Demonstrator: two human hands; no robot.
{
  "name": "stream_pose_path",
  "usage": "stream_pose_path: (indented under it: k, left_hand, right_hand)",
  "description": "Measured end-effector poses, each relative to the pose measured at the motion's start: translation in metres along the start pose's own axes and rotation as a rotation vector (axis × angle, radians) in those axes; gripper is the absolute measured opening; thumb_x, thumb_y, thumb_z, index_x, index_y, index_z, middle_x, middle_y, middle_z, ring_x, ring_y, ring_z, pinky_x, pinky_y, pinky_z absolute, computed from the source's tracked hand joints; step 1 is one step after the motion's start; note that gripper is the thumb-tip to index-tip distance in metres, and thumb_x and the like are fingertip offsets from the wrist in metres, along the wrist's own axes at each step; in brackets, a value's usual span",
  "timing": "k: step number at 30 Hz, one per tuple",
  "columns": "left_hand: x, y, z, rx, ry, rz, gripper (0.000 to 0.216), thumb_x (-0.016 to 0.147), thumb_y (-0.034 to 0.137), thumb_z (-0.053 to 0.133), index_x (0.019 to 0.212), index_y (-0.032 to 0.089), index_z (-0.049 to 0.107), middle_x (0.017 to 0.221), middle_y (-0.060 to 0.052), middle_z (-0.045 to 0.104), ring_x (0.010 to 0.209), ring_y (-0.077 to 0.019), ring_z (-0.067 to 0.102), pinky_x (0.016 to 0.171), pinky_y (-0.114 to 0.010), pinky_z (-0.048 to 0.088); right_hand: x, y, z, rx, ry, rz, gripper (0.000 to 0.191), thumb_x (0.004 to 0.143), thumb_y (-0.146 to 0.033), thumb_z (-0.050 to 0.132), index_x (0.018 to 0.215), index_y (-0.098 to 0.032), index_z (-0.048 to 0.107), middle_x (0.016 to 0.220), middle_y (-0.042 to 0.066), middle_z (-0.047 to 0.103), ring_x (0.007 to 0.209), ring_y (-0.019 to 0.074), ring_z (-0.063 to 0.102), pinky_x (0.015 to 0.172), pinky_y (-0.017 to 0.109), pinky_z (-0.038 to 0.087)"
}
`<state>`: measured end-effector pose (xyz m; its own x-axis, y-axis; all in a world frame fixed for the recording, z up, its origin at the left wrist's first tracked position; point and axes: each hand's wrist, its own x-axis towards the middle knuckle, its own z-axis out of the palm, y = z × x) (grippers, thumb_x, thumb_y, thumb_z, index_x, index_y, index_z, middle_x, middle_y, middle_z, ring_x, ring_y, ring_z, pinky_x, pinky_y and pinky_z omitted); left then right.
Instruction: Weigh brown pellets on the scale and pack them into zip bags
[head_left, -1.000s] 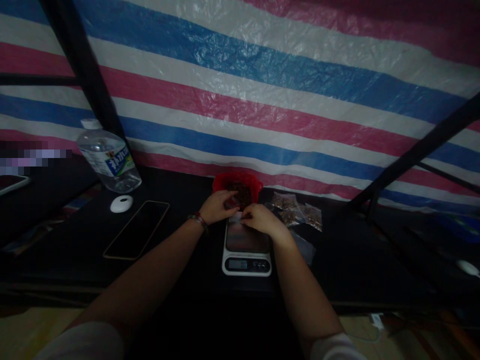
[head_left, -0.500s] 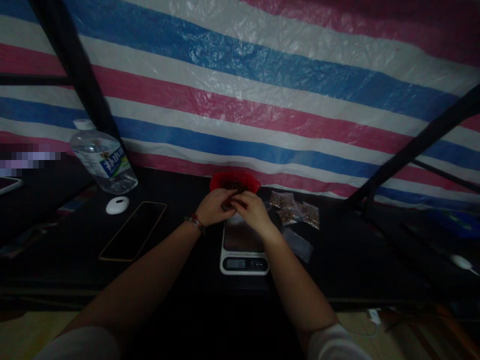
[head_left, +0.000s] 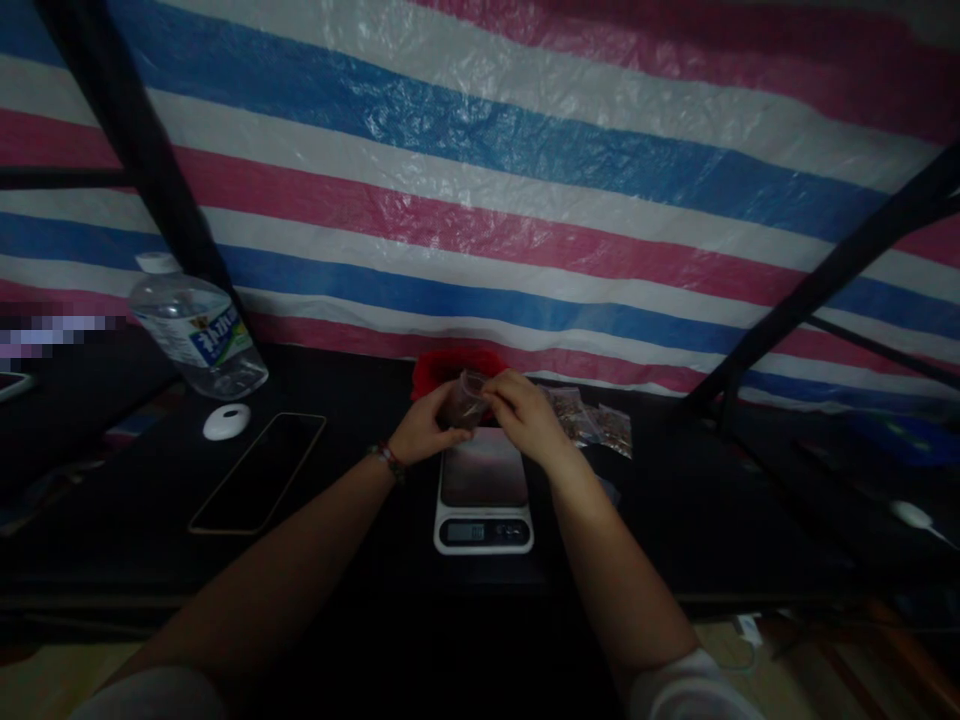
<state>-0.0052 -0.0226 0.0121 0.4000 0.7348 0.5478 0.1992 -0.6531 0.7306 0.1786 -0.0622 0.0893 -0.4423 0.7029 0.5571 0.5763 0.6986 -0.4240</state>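
A small clear plastic bag (head_left: 466, 398) with something brown low inside is held up above the back of the kitchen scale (head_left: 484, 488). My left hand (head_left: 426, 428) wraps around the bag's left side. With its fingertips, my right hand (head_left: 527, 412) pinches the bag's upper right edge. Behind both hands sits a red plastic bag or lined bowl (head_left: 435, 368), its inside mostly hidden. To the right of my right hand lie several small filled bags (head_left: 589, 420) with brown bits in them. Part of a flat clear bag (head_left: 609, 490) shows beside my right forearm.
On the left of the black table (head_left: 360, 560) are a phone (head_left: 262, 472), a white rounded device (head_left: 226, 421) and a large clear water bottle (head_left: 199, 328). Striped plastic sheeting (head_left: 480, 220) hangs behind. Dark slanted posts (head_left: 810, 290) flank the table.
Both hands were close together over the red container's front edge. Now they are further apart, and the small clear bag shows upright between them. The view has shifted slightly.
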Motion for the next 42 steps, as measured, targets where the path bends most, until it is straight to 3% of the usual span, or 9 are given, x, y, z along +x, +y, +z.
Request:
stream_pose_path:
  k: [4, 7, 11, 16, 20, 24, 29, 35, 42]
  left_hand:
    - [0.0, -0.003, 0.007, -0.26, -0.205, -0.08, 0.04, 0.076, 0.039, 0.064, 0.107, 0.013, 0.06, 0.099, -0.009, 0.068, 0.088, -0.0217, 0.065, 0.08, -0.035, 0.051]
    - [-0.001, -0.004, 0.014, -0.289, -0.164, -0.124, 0.032, 0.077, 0.036, 0.064, 0.098, 0.012, 0.063, 0.093, -0.01, 0.068, 0.084, -0.0205, 0.065, 0.077, -0.034, 0.051]
    - [-0.002, -0.006, 0.021, -0.225, -0.111, -0.171, 0.031, 0.073, 0.035, 0.068, 0.093, 0.011, 0.062, 0.085, -0.007, 0.067, 0.076, -0.0171, 0.063, 0.07, -0.03, 0.05]
    - [-0.001, -0.009, 0.026, -0.245, -0.103, -0.19, 0.03, 0.07, 0.033, 0.07, 0.088, 0.014, 0.056, 0.08, -0.003, 0.062, 0.071, -0.0137, 0.059, 0.066, -0.027, 0.049]
    - [-0.001, -0.006, 0.024, -0.214, -0.092, -0.198, 0.032, 0.072, 0.034, 0.068, 0.095, 0.016, 0.054, 0.085, -0.003, 0.062, 0.073, -0.0144, 0.06, 0.066, -0.028, 0.049]
    - [-0.001, 0.003, 0.019, -0.1, -0.145, -0.107, 0.038, 0.073, 0.033, 0.067, 0.105, 0.015, 0.058, 0.095, -0.006, 0.064, 0.08, -0.0164, 0.06, 0.068, -0.028, 0.048]
    - [-0.001, 0.004, 0.019, -0.064, -0.181, -0.123, 0.024, 0.077, 0.035, 0.063, 0.087, 0.014, 0.065, 0.079, -0.004, 0.065, 0.069, -0.0149, 0.06, 0.063, -0.025, 0.047]
    - [-0.001, -0.006, 0.022, -0.224, -0.05, -0.108, 0.028, 0.08, 0.04, 0.058, 0.088, 0.013, 0.065, 0.085, -0.006, 0.067, 0.077, -0.0166, 0.062, 0.071, -0.028, 0.05]
    - [0.001, 0.003, 0.019, -0.13, 0.135, -0.071, 0.022, 0.079, 0.037, 0.061, 0.078, 0.016, 0.066, 0.082, -0.005, 0.066, 0.075, -0.0146, 0.061, 0.069, -0.026, 0.05]
  right_hand:
    - [-0.009, 0.012, -0.007, 0.068, 0.016, 0.045, 0.016, 0.088, -0.018, 0.046, 0.084, -0.019, 0.061, 0.083, 0.003, 0.06, 0.081, 0.015, 0.055, 0.076, 0.027, 0.043]
    - [-0.019, 0.028, 0.006, 0.206, 0.147, 0.17, 0.014, 0.085, -0.025, 0.051, 0.095, -0.019, 0.06, 0.088, 0.003, 0.063, 0.082, 0.0152, 0.058, 0.076, 0.028, 0.045]
    - [-0.03, 0.049, 0.032, 0.486, 0.228, 0.33, 0.046, 0.072, -0.031, 0.068, 0.115, -0.02, 0.055, 0.1, 0.005, 0.065, 0.086, 0.0168, 0.062, 0.077, 0.029, 0.048]
    - [-0.038, 0.058, 0.044, 0.629, 0.309, 0.483, 0.024, 0.071, -0.037, 0.068, 0.084, -0.016, 0.066, 0.079, 0.004, 0.068, 0.07, 0.0164, 0.061, 0.065, 0.027, 0.049]
    - [-0.041, 0.057, 0.045, 0.712, 0.398, 0.528, 0.025, 0.075, -0.04, 0.063, 0.085, -0.017, 0.067, 0.076, 0.002, 0.068, 0.066, 0.0154, 0.061, 0.063, 0.027, 0.049]
    - [-0.041, 0.054, 0.046, 0.617, 0.39, 0.51, 0.025, 0.077, -0.041, 0.06, 0.084, -0.018, 0.068, 0.077, 0.003, 0.068, 0.068, 0.0159, 0.061, 0.065, 0.027, 0.049]
    - [-0.04, 0.053, 0.047, 0.584, 0.407, 0.515, 0.02, 0.07, -0.037, 0.067, 0.075, -0.017, 0.067, 0.072, 0.002, 0.067, 0.066, 0.0157, 0.06, 0.062, 0.026, 0.048]
    - [-0.042, 0.055, 0.047, 0.583, 0.367, 0.484, 0.023, 0.075, -0.04, 0.062, 0.077, -0.018, 0.065, 0.07, 0.001, 0.064, 0.063, 0.0138, 0.058, 0.06, 0.024, 0.046]
    - [-0.043, 0.051, 0.047, 0.581, 0.358, 0.459, 0.021, 0.071, -0.039, 0.065, 0.073, -0.018, 0.062, 0.062, -0.002, 0.059, 0.055, 0.0121, 0.053, 0.052, 0.023, 0.043]
